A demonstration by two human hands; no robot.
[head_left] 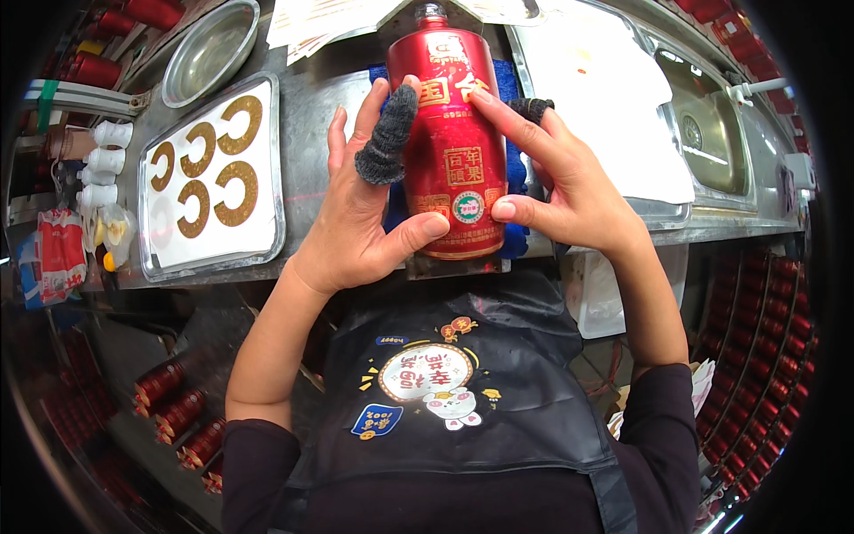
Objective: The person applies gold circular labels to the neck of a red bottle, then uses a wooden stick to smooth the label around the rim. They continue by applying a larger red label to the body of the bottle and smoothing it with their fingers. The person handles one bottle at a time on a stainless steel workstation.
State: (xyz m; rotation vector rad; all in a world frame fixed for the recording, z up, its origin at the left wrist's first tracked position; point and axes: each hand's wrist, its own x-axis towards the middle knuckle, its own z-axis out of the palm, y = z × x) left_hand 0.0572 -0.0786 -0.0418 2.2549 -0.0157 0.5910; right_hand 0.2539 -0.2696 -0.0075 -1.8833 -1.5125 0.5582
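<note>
A glossy red bottle with gold decoration lies on a blue cloth, its neck pointing away from me. My left hand holds its left side, thumb on the lower front, fingers extended upward. A dark knitted sleeve covers one of that hand's fingers. On the other side my right hand holds the bottle, with thumb and index finger pressed to its front. Another dark knitted sleeve is on a right finger. Between the thumbs sits a round green-and-white sticker.
Left on the metal bench is a tray with several gold C-shaped pieces; behind it stands a metal bowl. White sheeting lies right, beside a sink. Red bottles fill racks low on both sides.
</note>
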